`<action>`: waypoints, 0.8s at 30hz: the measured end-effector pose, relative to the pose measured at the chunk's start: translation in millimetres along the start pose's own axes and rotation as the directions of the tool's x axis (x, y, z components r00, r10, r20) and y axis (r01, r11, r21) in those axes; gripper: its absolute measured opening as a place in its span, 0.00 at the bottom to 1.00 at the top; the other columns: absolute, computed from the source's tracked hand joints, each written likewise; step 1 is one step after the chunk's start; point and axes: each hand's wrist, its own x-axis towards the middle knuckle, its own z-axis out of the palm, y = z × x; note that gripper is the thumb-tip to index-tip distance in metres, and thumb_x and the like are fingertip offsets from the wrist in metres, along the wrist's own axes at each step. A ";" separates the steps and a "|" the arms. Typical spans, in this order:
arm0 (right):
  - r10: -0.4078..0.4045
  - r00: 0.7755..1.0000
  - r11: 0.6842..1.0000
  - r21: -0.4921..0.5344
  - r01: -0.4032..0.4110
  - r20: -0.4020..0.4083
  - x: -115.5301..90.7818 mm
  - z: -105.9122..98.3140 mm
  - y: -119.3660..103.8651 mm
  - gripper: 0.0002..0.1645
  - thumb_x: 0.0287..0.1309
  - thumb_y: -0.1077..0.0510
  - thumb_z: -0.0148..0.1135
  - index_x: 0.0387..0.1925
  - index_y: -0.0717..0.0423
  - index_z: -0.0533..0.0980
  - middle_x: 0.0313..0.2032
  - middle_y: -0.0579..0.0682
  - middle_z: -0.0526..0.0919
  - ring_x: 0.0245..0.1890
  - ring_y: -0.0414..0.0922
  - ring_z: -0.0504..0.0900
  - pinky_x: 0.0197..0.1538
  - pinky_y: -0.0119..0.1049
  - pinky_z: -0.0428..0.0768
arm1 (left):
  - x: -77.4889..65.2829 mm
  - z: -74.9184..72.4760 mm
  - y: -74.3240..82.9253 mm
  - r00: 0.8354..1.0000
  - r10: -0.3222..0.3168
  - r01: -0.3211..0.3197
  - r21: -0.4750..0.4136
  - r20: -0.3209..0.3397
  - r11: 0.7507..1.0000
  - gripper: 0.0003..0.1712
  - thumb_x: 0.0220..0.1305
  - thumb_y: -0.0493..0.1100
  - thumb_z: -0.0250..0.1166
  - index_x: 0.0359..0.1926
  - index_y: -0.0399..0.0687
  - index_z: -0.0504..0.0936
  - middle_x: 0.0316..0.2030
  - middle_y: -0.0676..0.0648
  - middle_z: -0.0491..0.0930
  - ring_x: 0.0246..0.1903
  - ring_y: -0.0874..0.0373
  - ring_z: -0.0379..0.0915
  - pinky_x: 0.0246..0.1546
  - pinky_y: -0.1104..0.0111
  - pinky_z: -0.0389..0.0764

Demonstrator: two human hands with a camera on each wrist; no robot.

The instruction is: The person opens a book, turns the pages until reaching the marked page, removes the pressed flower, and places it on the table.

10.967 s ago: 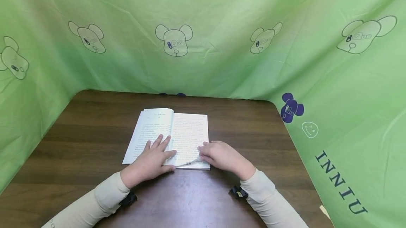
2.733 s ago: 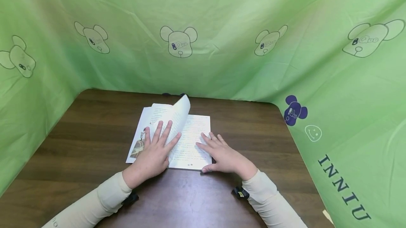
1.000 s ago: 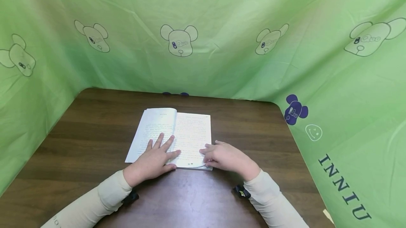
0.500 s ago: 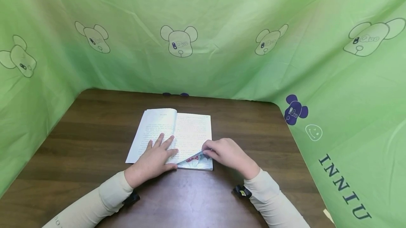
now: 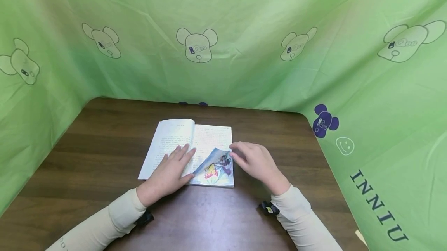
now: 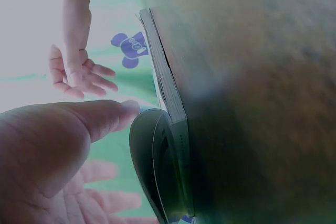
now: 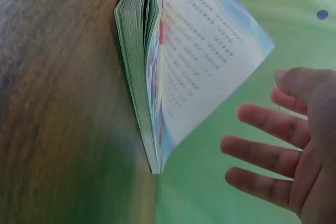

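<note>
An open paperback book (image 5: 211, 136) lies on the wooden table, its left page covered in print. My left hand (image 5: 169, 175) rests over the lower left page with fingers spread, its thumb along the bottom near the fold. The right page's lower corner is lifted, and a colour picture (image 5: 218, 169) shows on the page beneath. Just right of the raised corner is my right hand (image 5: 255, 161). In the right wrist view a gap shows between the raised page (image 7: 210, 51) and the fingers (image 7: 262, 156), which are loosely spread and hold nothing.
Green cloth (image 5: 244, 84) printed with bear heads hangs around the back and sides of the table (image 5: 104, 146). A black strap device (image 5: 269, 207) sits at the right wrist and another (image 5: 144, 218) at the left.
Half a second ago my right hand pinched the right page's lower corner. The corner has risen further, baring more picture, and the hand has moved slightly up and right and let go.
</note>
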 end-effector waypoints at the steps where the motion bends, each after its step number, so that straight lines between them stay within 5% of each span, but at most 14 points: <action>1: 0.010 1.000 1.000 0.000 -0.010 -0.002 0.0 -0.2 -0.1 0.13 0.65 0.50 0.68 0.48 0.48 0.82 0.41 0.43 0.90 0.36 0.41 0.89 0.39 0.42 0.85 | 0.2 0.3 -0.6 0.999 0.011 -0.011 0.000 -0.032 1.000 0.51 0.63 0.54 0.73 0.80 0.48 0.58 0.77 0.36 0.58 0.74 0.35 0.58 0.63 0.34 0.69; 6: 0.044 0.997 0.999 0.005 -0.044 0.062 0.2 2.6 0.1 0.16 0.65 0.50 0.69 0.51 0.50 0.82 0.46 0.45 0.90 0.48 0.44 0.88 0.51 0.45 0.84 | 1.2 0.9 -2.2 0.984 0.068 -0.063 0.034 -0.166 0.997 0.65 0.57 0.51 0.77 0.83 0.45 0.43 0.79 0.31 0.46 0.76 0.34 0.51 0.68 0.39 0.66; 11: 0.033 0.975 0.998 0.052 -0.045 0.220 -1.0 6.8 -0.5 0.23 0.65 0.49 0.69 0.58 0.54 0.80 0.57 0.51 0.85 0.61 0.49 0.82 0.65 0.48 0.77 | 0.4 -0.5 -2.8 0.974 0.106 -0.076 0.152 -0.198 0.985 0.64 0.55 0.49 0.78 0.83 0.50 0.47 0.82 0.36 0.33 0.80 0.35 0.31 0.69 0.30 0.51; 17: 0.030 0.915 0.996 0.066 -0.062 0.403 -5.4 9.7 -2.5 0.36 0.65 0.41 0.67 0.68 0.53 0.74 0.72 0.56 0.71 0.73 0.58 0.68 0.73 0.60 0.63 | 0.8 -1.4 -6.6 0.960 0.229 -0.174 0.296 -0.161 0.939 0.53 0.60 0.45 0.69 0.82 0.57 0.53 0.83 0.45 0.34 0.81 0.39 0.25 0.71 0.30 0.34; 24: 0.008 0.860 0.994 0.090 -0.063 0.511 -10.2 14.3 -3.0 0.46 0.63 0.36 0.66 0.76 0.51 0.66 0.79 0.58 0.58 0.78 0.63 0.56 0.76 0.64 0.52 | 0.6 -1.3 -8.1 0.961 0.262 -0.229 0.277 -0.085 0.933 0.46 0.61 0.43 0.63 0.80 0.55 0.60 0.83 0.47 0.42 0.81 0.40 0.29 0.73 0.34 0.32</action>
